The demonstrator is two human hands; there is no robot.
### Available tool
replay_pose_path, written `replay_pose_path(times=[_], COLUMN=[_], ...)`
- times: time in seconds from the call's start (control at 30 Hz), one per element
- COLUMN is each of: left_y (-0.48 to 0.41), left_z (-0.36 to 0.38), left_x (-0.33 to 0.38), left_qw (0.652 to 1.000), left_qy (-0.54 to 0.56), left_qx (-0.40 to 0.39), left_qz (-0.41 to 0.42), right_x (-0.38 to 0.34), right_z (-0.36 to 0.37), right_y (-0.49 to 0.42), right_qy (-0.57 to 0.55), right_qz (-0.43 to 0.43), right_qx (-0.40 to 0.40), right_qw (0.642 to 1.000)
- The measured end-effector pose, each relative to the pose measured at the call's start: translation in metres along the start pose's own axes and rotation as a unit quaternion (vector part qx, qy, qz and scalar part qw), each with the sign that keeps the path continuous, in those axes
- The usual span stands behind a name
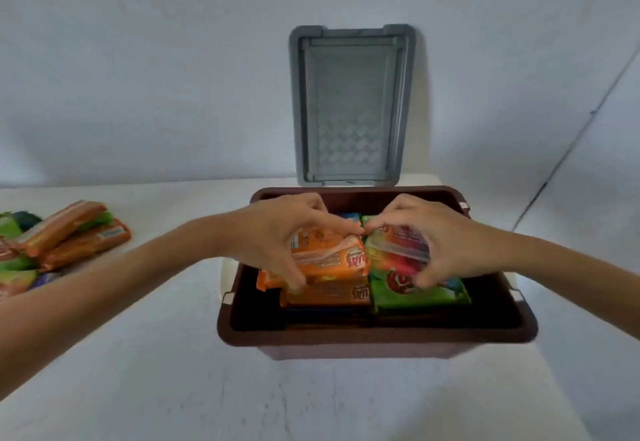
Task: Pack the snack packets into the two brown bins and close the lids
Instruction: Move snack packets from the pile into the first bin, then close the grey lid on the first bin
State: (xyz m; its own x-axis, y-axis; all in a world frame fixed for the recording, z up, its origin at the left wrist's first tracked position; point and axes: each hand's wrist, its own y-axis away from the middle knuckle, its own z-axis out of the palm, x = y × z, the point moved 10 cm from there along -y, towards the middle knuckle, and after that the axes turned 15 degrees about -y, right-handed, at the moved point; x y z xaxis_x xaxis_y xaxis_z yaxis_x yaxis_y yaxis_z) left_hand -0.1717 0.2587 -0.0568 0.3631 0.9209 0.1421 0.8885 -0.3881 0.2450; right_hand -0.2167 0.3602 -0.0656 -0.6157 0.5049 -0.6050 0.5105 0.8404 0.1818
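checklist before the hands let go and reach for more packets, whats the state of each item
1. Lid out of the way: ok, the grey lid stands upright behind the brown bin.
2. Left hand has its load inside the bin: ok, it grips an orange packet.
3. Right hand likewise: ok, it grips a red packet above a green packet.
4. Packets low enough for the lid to shut: cannot tell.
5. All packets packed: not ok, a pile of packets lies on the table at left.
6. Second bin ready: cannot tell, it is not in view.
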Motion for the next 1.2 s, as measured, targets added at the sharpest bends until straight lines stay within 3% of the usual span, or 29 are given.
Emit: replay_pose_path(times=[0.1, 0.27, 0.43, 0.67, 0.93, 1.07, 1.2], left_y=[-0.012, -0.025, -0.035, -0.026, -0.032, -0.038, -0.056], left_z=[0.025, 0.017, 0.027, 0.023, 0.005, -0.043, -0.080], left_x=[0.016, 0.020, 0.030, 0.036, 0.028, -0.016, -0.073], left_qw=[0.997, 0.995, 0.985, 0.971, 0.969, 0.974, 0.946], left_qy=[-0.071, -0.088, -0.170, -0.186, -0.197, -0.032, -0.042], left_qx=[-0.037, 0.039, 0.035, 0.149, 0.149, 0.212, 0.287], left_qz=[0.021, 0.018, 0.016, 0.000, -0.010, -0.076, -0.144], right_x=[0.014, 0.018, 0.015, 0.016, 0.018, 0.018, 0.028], right_z=[0.020, 0.021, 0.017, 0.019, 0.004, -0.034, -0.076], right_y=[0.014, 0.016, 0.007, 0.005, -0.001, -0.018, -0.047], right_qy=[0.006, 0.056, 0.085, 0.085, 0.052, 0.030, 0.037], right_qz=[0.002, -0.013, -0.029, -0.049, -0.032, -0.044, -0.029], right_qx=[-0.030, -0.017, 0.014, 0.023, 0.012, 0.095, 0.198], right_qw=[1.000, 0.998, 0.996, 0.995, 0.998, 0.994, 0.979])
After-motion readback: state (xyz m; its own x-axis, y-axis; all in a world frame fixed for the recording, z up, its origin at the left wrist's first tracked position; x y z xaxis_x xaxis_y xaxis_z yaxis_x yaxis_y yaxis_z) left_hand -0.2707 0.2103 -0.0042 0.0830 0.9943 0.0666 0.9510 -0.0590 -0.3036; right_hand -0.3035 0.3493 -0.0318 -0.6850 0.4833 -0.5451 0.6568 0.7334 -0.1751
